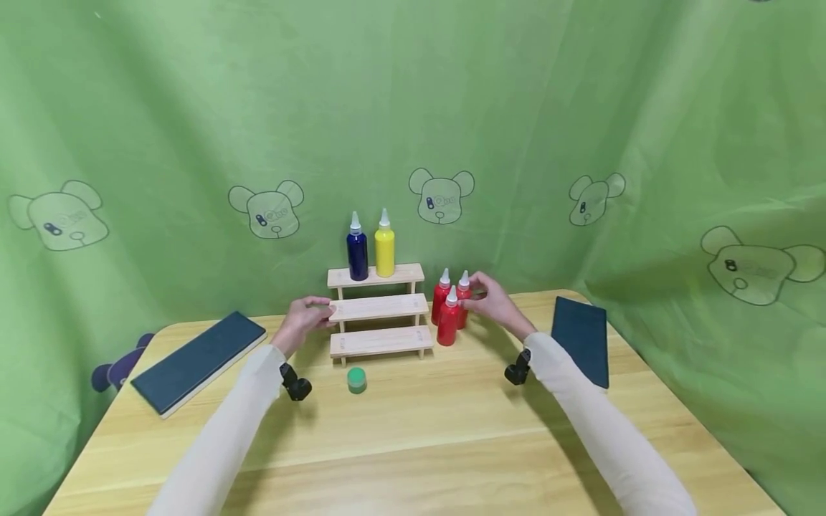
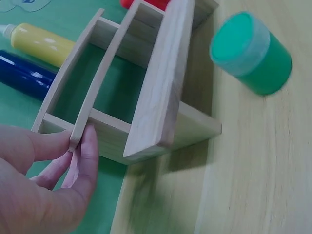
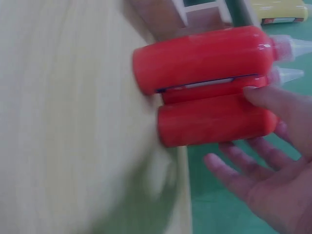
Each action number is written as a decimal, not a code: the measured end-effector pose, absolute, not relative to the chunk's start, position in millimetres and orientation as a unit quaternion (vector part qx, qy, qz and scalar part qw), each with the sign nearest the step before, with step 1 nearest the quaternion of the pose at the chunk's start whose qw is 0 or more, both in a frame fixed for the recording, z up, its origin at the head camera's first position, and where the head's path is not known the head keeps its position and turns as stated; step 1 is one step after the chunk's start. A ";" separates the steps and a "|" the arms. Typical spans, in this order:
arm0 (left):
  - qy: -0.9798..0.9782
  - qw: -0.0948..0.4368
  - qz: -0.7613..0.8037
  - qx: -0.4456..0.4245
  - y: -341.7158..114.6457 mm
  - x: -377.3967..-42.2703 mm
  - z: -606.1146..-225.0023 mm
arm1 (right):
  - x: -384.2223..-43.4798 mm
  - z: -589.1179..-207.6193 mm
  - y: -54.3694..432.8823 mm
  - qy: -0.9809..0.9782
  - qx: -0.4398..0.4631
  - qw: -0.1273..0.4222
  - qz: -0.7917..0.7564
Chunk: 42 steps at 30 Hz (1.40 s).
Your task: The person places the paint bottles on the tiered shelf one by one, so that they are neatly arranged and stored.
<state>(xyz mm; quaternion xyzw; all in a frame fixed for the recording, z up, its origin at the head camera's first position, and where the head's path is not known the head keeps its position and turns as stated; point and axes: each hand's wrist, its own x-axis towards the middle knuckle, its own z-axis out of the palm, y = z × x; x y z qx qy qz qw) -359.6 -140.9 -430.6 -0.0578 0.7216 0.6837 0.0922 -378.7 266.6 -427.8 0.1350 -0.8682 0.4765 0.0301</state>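
Left hand (image 1: 302,321) pinches the left end of the rack's middle shelf (image 1: 377,307); right hand (image 3: 273,168) has its thumb on the rightmost red bottle (image 3: 214,119) and fingers round its far side, a light pinch. That bottle stands upright on the table (image 1: 464,408), right of the rack, bunched with two other red bottles (image 1: 447,326). Looks like the bottle-handling step with the rack steadied; next move calls for a firmer grip, without knocking its neighbours.
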 end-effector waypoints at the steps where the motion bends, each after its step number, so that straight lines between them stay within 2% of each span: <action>1: 0.719 0.097 0.686 -0.057 -142.3 -360.7 -429.9 | -379.5 -429.8 266.5 -0.864 0.135 0.033 0.483; 12: 0.709 0.138 0.690 -0.031 -156.3 -363.5 -428.7 | -376.4 -446.1 262.9 -0.840 0.118 0.059 0.526; 19: 0.710 0.158 0.685 -0.026 -153.7 -361.3 -430.4 | -356.2 -449.2 270.9 -0.800 0.042 0.089 0.591; 23: 0.702 0.173 0.691 -0.012 -154.6 -363.4 -426.8 | -351.4 -434.3 277.7 -0.796 0.020 0.126 0.591; 30: 0.700 0.163 0.695 0.004 -157.2 -363.5 -423.9 | -357.5 -394.5 280.0 -0.780 0.044 0.174 0.600; 37: 0.716 0.152 0.681 -0.019 -154.5 -364.0 -421.5 | -357.0 -361.1 270.0 -0.756 0.067 0.211 0.616; 42: 0.724 0.150 0.673 -0.019 -153.4 -362.4 -423.3 | -353.0 -348.0 257.5 -0.753 0.093 0.217 0.614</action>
